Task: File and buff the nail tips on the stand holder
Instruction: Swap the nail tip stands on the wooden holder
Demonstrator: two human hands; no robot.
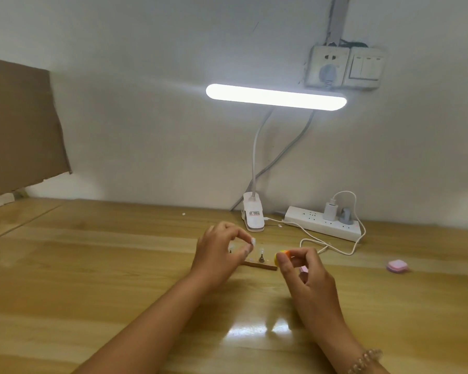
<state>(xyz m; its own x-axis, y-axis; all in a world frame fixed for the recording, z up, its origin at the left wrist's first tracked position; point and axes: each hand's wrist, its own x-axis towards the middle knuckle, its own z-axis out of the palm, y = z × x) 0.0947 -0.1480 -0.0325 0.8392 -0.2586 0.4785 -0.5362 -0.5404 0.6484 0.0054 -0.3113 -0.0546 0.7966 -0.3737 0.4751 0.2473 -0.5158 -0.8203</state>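
Observation:
A narrow brown stand holder [265, 266] lies on the wooden table between my hands. One small post on it carries a clear nail tip [261, 251]. My left hand [216, 255] is over the holder's left end, thumb and forefinger pinching something small and pale near another post; I cannot tell if it is a nail tip. My right hand [303, 276] is just right of the holder and grips a small buffer block [281, 256] with yellow, orange and pink faces, its end close to the tip on the post.
A white clip lamp [253, 215] with a lit bar stands behind the holder. A white power strip [322, 222] with plugs and a looping white cable [333, 245] lies at the back right. A small pink block [397, 266] lies far right. Cardboard [19, 125] leans at left.

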